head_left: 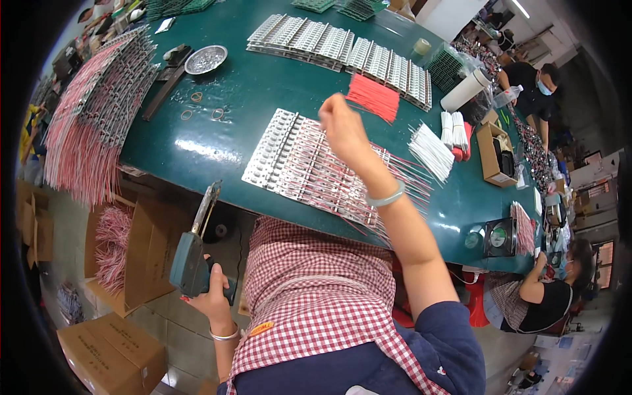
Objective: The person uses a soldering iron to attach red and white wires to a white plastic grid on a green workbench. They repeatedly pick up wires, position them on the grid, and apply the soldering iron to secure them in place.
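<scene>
My left hand (212, 297), low beside the table's front edge, is wrapped round a teal soldering gun (191, 258) with a long metal front pointing up. My right hand (343, 125) hovers over a panel of small white circuit boards (273, 155), its fingers pinched together; whatever is between the fingertips cannot be made out. Rows of thin red and white wires (342, 174) lie across the panel's middle and right, their loose ends trailing past its right edge. Beyond my right hand lies a flat pile of red wires (374, 99).
Stacked board panels (303, 41) stand at the back. White wires (431, 153), a white bottle (466, 89) and a cardboard box (495, 155) are on the right. A metal bowl (206, 59) and wired panels (99, 112) sit left. Two people work at the right.
</scene>
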